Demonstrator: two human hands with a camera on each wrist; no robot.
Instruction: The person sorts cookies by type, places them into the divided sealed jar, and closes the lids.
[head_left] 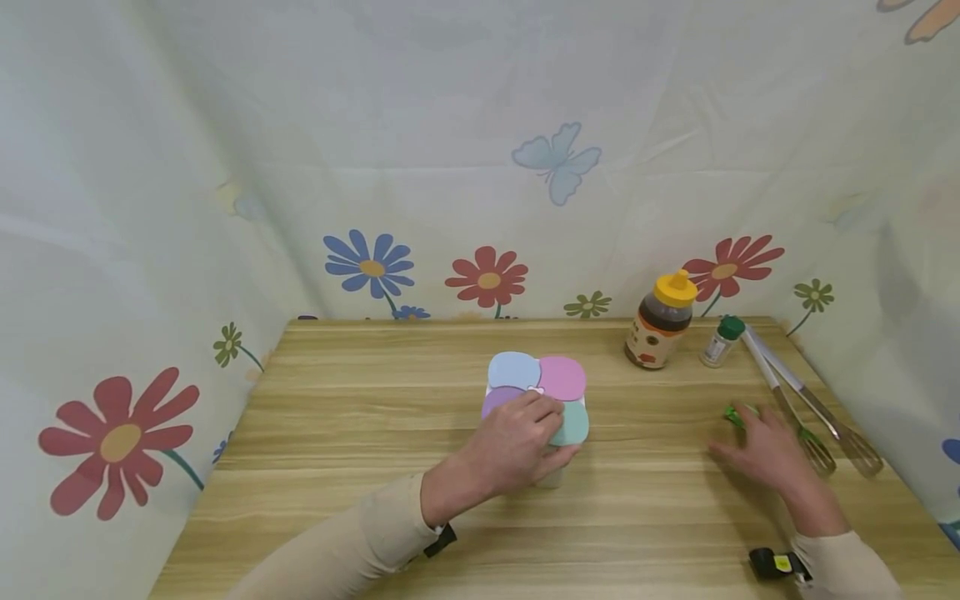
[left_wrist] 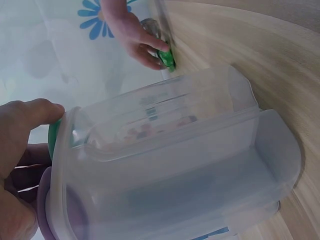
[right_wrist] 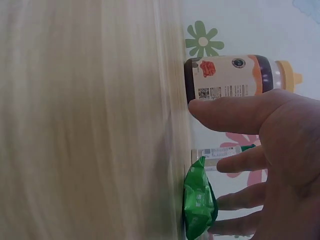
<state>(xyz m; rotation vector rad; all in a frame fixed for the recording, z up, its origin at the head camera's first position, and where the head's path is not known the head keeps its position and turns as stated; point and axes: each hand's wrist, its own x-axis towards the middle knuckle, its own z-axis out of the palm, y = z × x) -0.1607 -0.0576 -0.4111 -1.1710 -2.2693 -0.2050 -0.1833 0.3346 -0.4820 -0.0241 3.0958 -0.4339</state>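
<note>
A clear plastic storage container [left_wrist: 170, 175] stands on the table, divided into compartments. Its lid [head_left: 562, 379] has blue, pink, purple and teal flaps. My left hand [head_left: 517, 442] grips this lid from above, fingers curled over its middle and thumb at the near edge. Over to the right, a small green packet [right_wrist: 198, 202] lies on the tabletop. My right hand [head_left: 772, 454] is right at it, thumb and fingers spread apart, the lower fingertips at the packet's side. In the head view that hand covers part of the packet.
Behind the right hand stand a brown squeeze bottle [head_left: 651, 337] with a yellow cap and a small shaker [head_left: 720, 343] with a green cap. Long metal tongs [head_left: 817, 404] lie along the table's right side. Flower-printed curtain [head_left: 420, 167] encloses the wooden table [head_left: 360, 400].
</note>
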